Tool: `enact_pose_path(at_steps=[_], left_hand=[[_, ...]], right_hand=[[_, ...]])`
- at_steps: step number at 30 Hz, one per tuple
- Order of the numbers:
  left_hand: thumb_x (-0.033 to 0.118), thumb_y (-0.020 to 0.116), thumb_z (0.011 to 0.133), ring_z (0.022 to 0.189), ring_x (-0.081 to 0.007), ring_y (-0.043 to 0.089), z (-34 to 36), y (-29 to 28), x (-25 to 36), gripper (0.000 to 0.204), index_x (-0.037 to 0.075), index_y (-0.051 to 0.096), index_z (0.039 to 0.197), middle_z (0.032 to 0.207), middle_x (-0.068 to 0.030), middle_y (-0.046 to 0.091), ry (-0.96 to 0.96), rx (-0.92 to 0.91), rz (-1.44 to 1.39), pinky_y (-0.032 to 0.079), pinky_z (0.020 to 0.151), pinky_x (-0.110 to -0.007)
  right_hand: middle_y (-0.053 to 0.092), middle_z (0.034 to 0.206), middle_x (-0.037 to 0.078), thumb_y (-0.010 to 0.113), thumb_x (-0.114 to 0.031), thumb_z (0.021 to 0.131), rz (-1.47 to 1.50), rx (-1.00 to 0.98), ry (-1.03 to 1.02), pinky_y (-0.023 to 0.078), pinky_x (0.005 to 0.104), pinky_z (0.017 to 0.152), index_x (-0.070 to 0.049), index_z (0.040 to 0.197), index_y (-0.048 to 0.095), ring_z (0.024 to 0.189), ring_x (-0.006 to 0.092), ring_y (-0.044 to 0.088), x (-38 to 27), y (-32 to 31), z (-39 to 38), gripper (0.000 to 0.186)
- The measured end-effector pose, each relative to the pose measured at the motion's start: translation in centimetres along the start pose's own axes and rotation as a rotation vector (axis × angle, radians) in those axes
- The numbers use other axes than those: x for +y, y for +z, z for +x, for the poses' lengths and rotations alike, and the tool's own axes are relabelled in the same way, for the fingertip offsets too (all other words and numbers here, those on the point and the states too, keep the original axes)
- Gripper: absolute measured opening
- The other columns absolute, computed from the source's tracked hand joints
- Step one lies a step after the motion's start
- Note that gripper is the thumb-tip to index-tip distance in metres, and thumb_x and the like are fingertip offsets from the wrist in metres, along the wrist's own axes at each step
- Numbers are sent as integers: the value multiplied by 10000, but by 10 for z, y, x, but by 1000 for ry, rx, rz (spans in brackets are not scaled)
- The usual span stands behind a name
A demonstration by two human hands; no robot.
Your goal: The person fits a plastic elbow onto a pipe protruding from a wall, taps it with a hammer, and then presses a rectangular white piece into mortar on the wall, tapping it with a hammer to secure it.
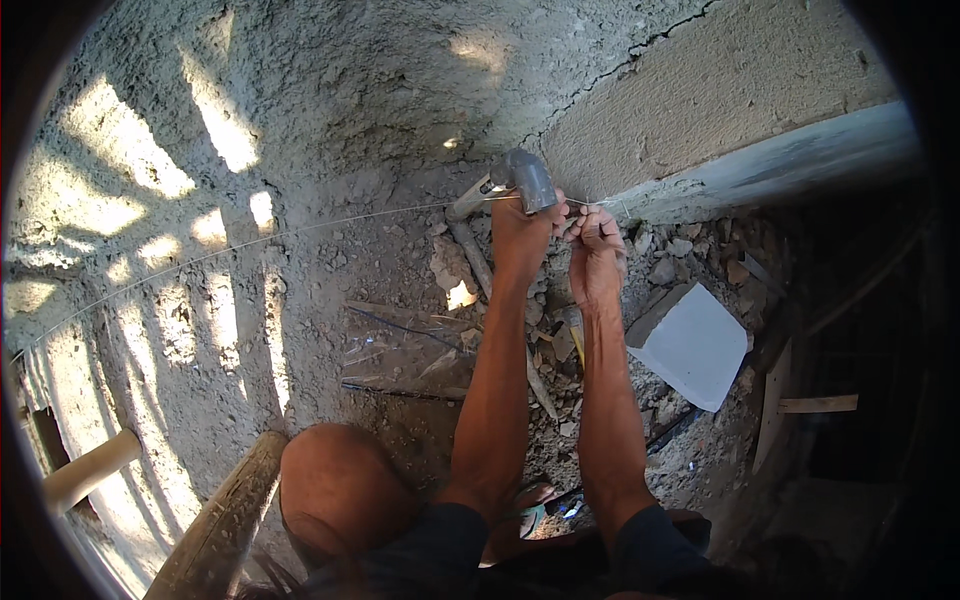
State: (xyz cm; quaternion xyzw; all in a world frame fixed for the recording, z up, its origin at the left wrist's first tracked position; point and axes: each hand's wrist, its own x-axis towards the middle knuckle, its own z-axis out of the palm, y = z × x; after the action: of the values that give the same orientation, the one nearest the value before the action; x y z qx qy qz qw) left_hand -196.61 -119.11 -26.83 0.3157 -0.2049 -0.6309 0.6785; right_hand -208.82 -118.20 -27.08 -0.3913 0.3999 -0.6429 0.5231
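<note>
A thin pale string (330, 217) runs in from the left, passes by a grey plastic pipe elbow (530, 180) and reaches my hands. My left hand (522, 228) is right below the elbow, which hides part of its fingers; its visible fingertips are closed at the string. Close on its right, my right hand (597, 252) pinches the string between thumb and fingers. A short loose end seems to stick out past these fingers. The elbow sits by a pale pipe or stick end (468, 197) at the foot of the wall.
A rough earthen wall (350, 90) meets a smoother plastered ledge (720, 110). Rubble and a white broken slab (700, 345) lie right of my arms. Sticks and clear plastic sheeting (405, 350) lie left. A wooden pole (225, 510) leans beside my knee.
</note>
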Motion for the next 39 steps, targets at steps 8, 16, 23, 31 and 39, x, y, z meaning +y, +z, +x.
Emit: enact_pose_path(at_steps=[8, 16, 23, 31, 39], left_hand=[[211, 738, 938, 711, -132, 639, 16, 6, -1, 278, -26, 654, 1058, 847, -75, 694, -124, -5, 59, 504, 615, -279], [216, 773, 902, 753, -142, 644, 20, 5, 0, 311, -17, 662, 1075, 865, -55, 683, -8, -54, 132, 520, 690, -302], [155, 799, 839, 755, -162, 648, 20, 2, 2, 224, 17, 688, 976, 857, -50, 680, -3, -103, 166, 522, 707, -325], [100, 779, 855, 703, -136, 613, 10, 14, -5, 134, 16, 676, 862, 815, -40, 680, 281, 113, 434, 499, 671, -313], [97, 749, 904, 725, -137, 640, -9, 22, 6, 138, -9, 660, 900, 830, -72, 696, 130, 167, 99, 525, 662, -298]], right_hand=[[629, 822, 14, 671, -133, 983, -457, -47, -141, 470, 253, 712, 14, 1033, 710, 733, 101, 546, -24, -10, 5, 160], [682, 807, 67, 695, 27, 898, -999, 14, -358, 486, 283, 654, -3, 967, 758, 725, 142, 612, -47, 17, -5, 98], [694, 866, 121, 632, 135, 795, -1538, -280, -715, 546, 356, 668, -26, 970, 766, 696, 262, 668, -82, 25, 3, 273], [683, 858, 180, 616, 46, 811, -1879, -415, -638, 544, 463, 729, -15, 951, 759, 761, 411, 656, -94, 56, 1, 209], [733, 774, 153, 670, -71, 915, -1289, 173, -211, 537, 328, 597, 50, 904, 717, 626, 182, 701, -57, 80, -28, 131]])
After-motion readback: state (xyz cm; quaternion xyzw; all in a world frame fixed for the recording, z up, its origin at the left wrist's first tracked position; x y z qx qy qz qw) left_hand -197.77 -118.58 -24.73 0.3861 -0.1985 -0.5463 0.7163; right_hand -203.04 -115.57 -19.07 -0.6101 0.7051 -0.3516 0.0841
